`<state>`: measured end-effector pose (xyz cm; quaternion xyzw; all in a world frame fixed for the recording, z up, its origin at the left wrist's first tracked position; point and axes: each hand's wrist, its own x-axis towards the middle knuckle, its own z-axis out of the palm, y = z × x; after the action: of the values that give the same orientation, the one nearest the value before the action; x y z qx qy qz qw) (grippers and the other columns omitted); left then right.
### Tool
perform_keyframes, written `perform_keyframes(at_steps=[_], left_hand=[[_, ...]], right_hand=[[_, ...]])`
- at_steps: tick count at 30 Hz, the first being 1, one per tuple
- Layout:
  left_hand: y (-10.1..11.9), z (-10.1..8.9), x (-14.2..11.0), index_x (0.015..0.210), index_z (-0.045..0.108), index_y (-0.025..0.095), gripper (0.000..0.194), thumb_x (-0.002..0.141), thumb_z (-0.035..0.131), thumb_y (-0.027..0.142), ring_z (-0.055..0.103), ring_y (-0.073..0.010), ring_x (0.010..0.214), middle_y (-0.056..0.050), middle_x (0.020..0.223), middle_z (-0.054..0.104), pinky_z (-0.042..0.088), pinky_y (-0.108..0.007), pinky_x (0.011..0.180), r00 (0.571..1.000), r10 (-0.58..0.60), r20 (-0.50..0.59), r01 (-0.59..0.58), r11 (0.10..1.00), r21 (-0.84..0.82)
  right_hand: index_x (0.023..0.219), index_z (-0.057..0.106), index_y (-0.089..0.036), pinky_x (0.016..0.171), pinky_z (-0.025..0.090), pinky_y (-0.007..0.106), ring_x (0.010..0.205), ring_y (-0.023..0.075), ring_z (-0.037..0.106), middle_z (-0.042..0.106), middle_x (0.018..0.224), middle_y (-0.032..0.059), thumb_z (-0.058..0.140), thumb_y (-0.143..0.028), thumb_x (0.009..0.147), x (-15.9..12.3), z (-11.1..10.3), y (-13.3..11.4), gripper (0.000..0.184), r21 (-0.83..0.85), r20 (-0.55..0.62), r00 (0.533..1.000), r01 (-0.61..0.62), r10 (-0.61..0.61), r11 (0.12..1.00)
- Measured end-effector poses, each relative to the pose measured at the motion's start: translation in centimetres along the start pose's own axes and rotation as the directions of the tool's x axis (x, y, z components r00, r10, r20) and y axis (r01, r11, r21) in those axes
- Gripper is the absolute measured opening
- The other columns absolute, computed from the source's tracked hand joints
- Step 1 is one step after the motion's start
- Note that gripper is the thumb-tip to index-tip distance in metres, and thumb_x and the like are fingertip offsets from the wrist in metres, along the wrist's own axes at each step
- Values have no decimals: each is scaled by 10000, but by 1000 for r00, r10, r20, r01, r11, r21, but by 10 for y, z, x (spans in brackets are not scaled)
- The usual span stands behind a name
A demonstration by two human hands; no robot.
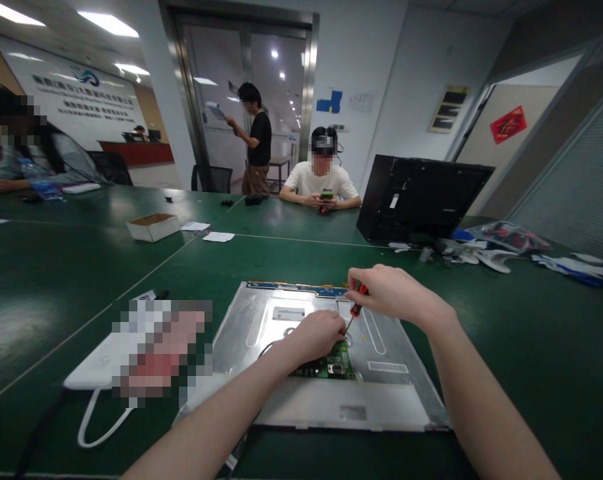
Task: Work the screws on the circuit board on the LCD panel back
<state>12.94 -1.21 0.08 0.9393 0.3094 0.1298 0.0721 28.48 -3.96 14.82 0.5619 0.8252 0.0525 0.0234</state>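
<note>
Monitor (421,197) beyond metal panel (392,339), box (155,231) leftward, left hand (316,335) partly hiding circuit board (335,368)

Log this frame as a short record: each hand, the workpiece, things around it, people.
Right hand: holds screwdriver, tip pointing down
Left hand: over board, beside screwdriver shaft
Panel: lying on table, board on top
Left of panel: white device, cable
Beyond panel: monitor, box
People: seated person, standing person, others at left
</note>
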Motion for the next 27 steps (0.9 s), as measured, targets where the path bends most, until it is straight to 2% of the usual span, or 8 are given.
perform_keyframes(at_steps=[2,5,10,12,17,20,27], left_hand=[[-1,0,0,862,651,173,66,872,613,226,627,-203,863,-39,899,671,450,-282,729,1000,4,-2,-4,1000,3],[-1,0,0,859,649,172,69,873,612,228,627,-201,855,-38,898,671,451,-283,724,1000,9,5,-9,1000,-2],[0,0,1,862,650,169,61,868,610,213,627,-204,865,-42,902,671,453,-284,738,1000,-6,8,6,1000,0],[1,0,1,861,651,169,61,868,608,211,628,-205,872,-44,906,671,454,-283,739,1000,-8,11,8,1000,4],[0,0,1,847,645,169,73,872,607,226,626,-205,857,-44,895,670,456,-285,733,1000,-2,2,2,1000,6],[0,1,0,847,643,168,86,880,604,237,625,-202,856,-47,892,669,456,-281,733,1000,0,-3,0,1000,4],[1,0,0,845,639,168,57,863,613,215,627,-210,863,-42,890,668,457,-283,735,1000,0,-2,0,1000,6]], right_hand=[[940,573,-238,521,271,249,643,162,579,658,758,17,555,-333,838,0,1,2,141,43,-3,1000,31,-31,999],[974,547,-235,533,290,236,661,148,581,660,793,11,601,-296,797,-1,1,3,196,94,2,998,65,-65,993],[876,594,-244,520,269,253,680,175,594,666,767,15,560,-484,855,-1,-2,-1,242,50,-3,1000,31,-31,998],[817,606,-237,522,266,261,683,179,600,667,753,20,513,-496,888,0,-3,-3,285,40,0,1000,19,-19,999],[938,576,-233,529,276,251,669,163,593,662,770,19,561,-344,856,0,-3,-1,140,42,13,999,40,-40,998],[978,547,-234,536,287,240,672,151,590,663,800,13,587,-281,810,-2,-2,0,179,90,17,997,72,-73,993],[845,617,-243,532,260,253,690,183,601,672,771,25,516,-485,882,0,-3,-3,265,23,8,1000,11,-11,1000]])
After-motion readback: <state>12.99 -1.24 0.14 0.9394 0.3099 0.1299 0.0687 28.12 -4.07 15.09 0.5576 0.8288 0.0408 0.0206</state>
